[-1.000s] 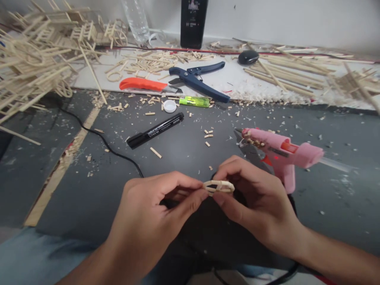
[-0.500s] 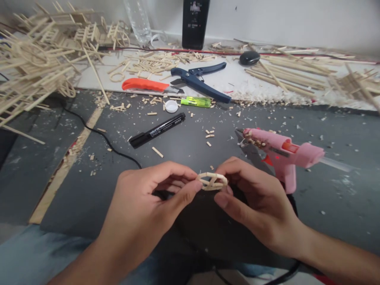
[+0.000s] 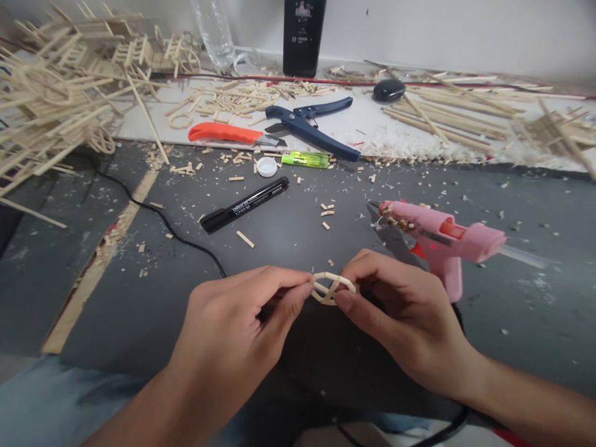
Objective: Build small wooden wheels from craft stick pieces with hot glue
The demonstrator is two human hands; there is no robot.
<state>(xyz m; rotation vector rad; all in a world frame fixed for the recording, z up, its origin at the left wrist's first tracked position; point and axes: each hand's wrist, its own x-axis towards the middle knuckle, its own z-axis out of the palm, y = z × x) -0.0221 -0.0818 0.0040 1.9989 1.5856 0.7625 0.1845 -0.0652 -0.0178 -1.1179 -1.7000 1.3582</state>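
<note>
Between my two hands is a small wooden ring made of short stick pieces, with a crosspiece inside it. My left hand pinches its left edge between thumb and forefinger. At the opposite edge, my right hand grips it with thumb and fingertips, covering part of the rim. A pink hot glue gun lies on its side just beyond my right hand, a clear glue stick poking from its back. A black marker rests on the dark table past my left hand.
Blue cutters, an orange utility knife, a green lighter and a white cap lie farther back. Wooden stick structures crowd the left; long sticks lie back right. A phone stands against the wall. A black cable crosses the left.
The ring has tipped so its opening shows more. My right thumb has closed onto its edge, and my left fingers have drawn closer together.
</note>
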